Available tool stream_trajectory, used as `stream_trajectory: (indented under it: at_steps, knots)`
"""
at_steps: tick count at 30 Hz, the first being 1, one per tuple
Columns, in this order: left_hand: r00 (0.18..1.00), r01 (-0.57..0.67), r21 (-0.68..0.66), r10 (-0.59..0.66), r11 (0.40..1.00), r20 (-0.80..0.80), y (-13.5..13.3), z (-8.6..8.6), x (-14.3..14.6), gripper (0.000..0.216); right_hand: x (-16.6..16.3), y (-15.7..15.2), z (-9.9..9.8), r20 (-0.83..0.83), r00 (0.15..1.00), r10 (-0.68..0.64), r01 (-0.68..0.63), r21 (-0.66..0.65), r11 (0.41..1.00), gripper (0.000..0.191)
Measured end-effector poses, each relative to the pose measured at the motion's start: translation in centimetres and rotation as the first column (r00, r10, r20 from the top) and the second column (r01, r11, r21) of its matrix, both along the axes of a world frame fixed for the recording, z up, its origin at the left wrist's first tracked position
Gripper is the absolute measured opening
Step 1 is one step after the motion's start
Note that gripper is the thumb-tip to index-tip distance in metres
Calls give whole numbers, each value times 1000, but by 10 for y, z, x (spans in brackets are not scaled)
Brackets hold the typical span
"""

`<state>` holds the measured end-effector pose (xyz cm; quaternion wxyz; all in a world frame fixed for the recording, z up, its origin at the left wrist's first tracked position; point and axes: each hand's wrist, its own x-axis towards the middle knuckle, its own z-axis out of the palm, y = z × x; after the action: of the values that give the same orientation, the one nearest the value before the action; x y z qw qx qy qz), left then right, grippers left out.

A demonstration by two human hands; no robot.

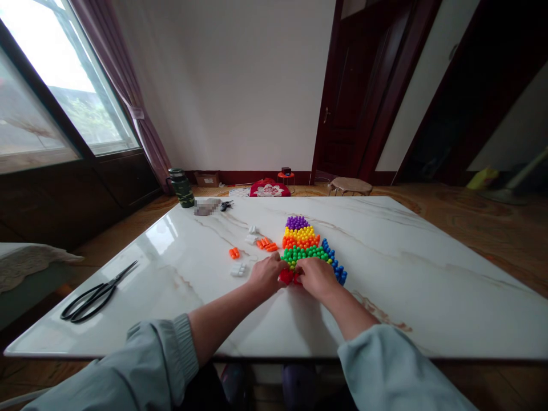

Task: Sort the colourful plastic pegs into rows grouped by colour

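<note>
Both of my hands work at the near edge of a colourful beadwork piece on the table. My left hand [268, 275] is closed, its fingertips on the red beads [286, 277] at the left. My right hand [317, 277] pinches at the same red part from the other side, and its knuckles hide part of the piece. Beyond the fingers the beadwork [302, 252] runs in bands of green, orange, yellow and purple. Blue beads [338, 268] lie along its right side. Any thread between my fingers is too small to make out.
Left of the beadwork lie orange beads [268, 245], more orange beads [234, 253] and white beads [238, 270]. Long black-handled scissors [99, 294] rest at the table's left. Small pliers [226, 205] and a camouflage flask [182, 188] stand toward the far left edge.
</note>
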<state>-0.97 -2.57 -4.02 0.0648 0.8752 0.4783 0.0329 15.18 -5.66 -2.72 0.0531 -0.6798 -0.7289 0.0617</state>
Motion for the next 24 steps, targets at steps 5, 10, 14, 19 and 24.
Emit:
stream_trajectory:
  at_steps: [5, 10, 14, 19, 24]
  knots:
    - [998, -5, -48, 7, 999, 55, 4, -5, 1, 25, -1, 0, -3, 74, 997, 3, -3, 1, 1000, 19]
    - [996, -1, -79, 8, 997, 90, 4, -9, 3, 24, -2, 1, -3, 110, 994, -2, 0, 16, 1000, 25]
    - [992, 17, -102, -5, 995, 123, 4, -11, 3, 29, -2, 3, -4, 127, 992, -24, 23, 14, 1000, 25]
    - [981, 91, -122, -67, 988, 184, 4, -15, 3, 27, 0, 4, -4, 115, 993, -29, 27, 20, 999, 24]
    - [947, 173, -131, -128, 976, 295, 4, -21, 7, 16, -4, 3, -1, 86, 996, -28, 27, 6, 1000, 22]
